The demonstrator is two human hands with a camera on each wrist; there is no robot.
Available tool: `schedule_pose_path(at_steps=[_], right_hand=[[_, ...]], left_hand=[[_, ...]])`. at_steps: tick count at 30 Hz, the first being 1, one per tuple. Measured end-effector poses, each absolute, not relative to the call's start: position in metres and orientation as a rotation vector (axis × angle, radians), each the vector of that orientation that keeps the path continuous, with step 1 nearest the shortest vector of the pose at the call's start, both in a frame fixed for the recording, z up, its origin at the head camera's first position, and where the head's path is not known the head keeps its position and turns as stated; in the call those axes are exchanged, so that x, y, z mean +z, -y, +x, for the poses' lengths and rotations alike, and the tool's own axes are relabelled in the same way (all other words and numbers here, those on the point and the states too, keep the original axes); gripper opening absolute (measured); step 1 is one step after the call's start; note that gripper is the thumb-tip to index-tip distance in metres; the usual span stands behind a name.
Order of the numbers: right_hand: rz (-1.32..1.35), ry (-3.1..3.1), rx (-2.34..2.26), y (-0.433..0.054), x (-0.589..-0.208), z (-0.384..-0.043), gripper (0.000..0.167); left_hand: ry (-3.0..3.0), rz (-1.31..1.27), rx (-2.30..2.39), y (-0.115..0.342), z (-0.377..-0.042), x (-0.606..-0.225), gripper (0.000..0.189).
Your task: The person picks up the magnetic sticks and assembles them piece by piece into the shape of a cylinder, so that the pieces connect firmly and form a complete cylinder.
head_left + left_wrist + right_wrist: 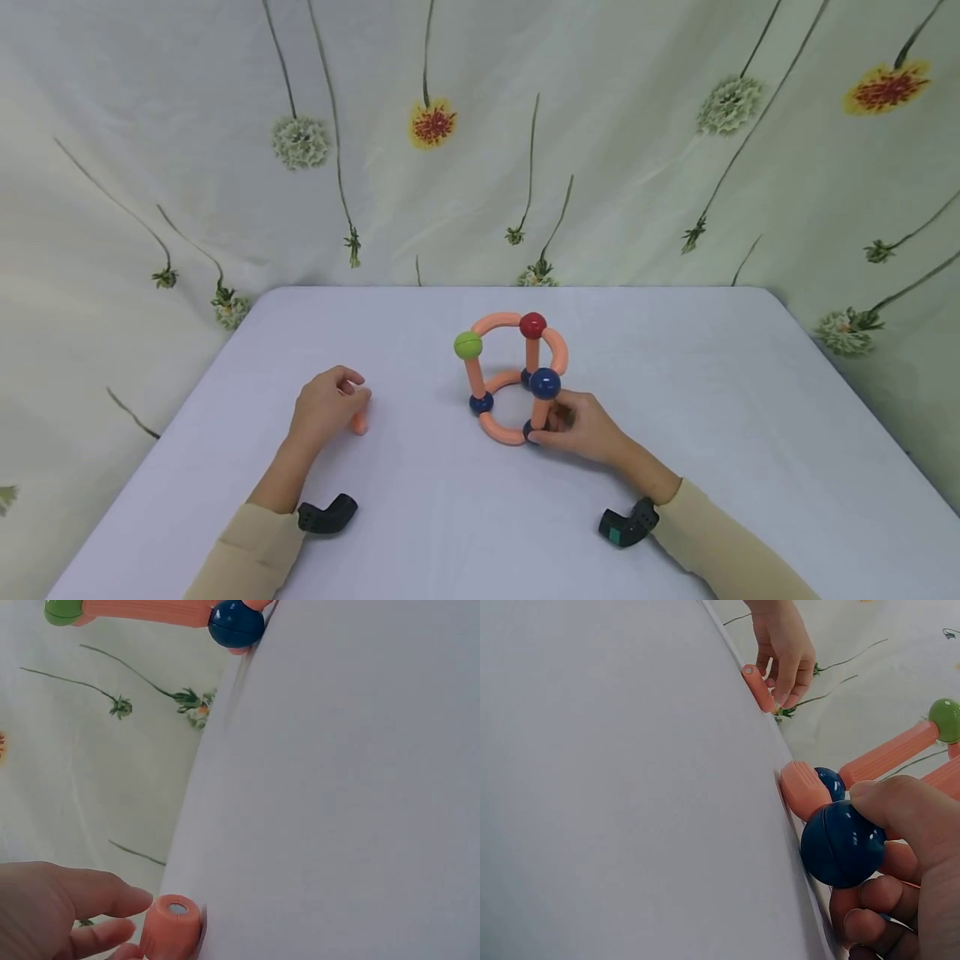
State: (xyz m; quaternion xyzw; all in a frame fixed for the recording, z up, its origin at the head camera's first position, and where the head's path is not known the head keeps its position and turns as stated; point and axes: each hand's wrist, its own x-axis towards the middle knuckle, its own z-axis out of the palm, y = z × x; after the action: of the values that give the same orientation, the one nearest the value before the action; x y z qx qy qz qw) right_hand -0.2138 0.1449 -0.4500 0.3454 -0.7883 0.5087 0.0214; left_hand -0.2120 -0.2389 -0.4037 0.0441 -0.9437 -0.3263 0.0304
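A magnetic construction of orange rods and balls stands on the table, with curved pieces in a lower ring and an upper arc. Green, red and blue balls top three upright rods. My right hand pinches the front lower blue ball beneath the blue-topped upright, thumb on its near side. To the left, my left hand hovers with loosely bent fingers beside a loose orange rod on the table. The left wrist view shows fingertips close against that rod's side; whether they touch is unclear.
The white table reaches back to a flower-printed cloth. Black wrist devices sit at both sleeves, the right one low over the tabletop.
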Motion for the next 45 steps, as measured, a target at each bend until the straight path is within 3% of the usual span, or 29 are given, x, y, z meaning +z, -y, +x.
schedule_pose_path(at_steps=[7,17,25,32,45], right_hand=[[1.076,2.443,1.581,-0.144,-0.453,-0.212,0.022],[1.041,2.454,1.530,-0.144,-0.452,-0.211,0.026],[1.028,2.456,1.562,-0.143,-0.453,-0.210,0.026],[1.035,2.465,1.540,-0.144,-0.451,-0.211,0.024],[1.050,2.448,1.546,-0.145,-0.452,-0.214,0.024]], left_hand=[[3.060,0.233,-0.962,0.246,-0.205,-0.409,0.043],[3.061,0.232,-0.989,0.248,-0.208,-0.408,0.039],[3.013,0.276,-1.331,0.247,-0.213,-0.405,0.050],[2.896,0.225,-1.812,0.223,-0.214,-0.397,0.051],[2.779,0.127,-2.178,0.163,-0.193,-0.390,0.039]])
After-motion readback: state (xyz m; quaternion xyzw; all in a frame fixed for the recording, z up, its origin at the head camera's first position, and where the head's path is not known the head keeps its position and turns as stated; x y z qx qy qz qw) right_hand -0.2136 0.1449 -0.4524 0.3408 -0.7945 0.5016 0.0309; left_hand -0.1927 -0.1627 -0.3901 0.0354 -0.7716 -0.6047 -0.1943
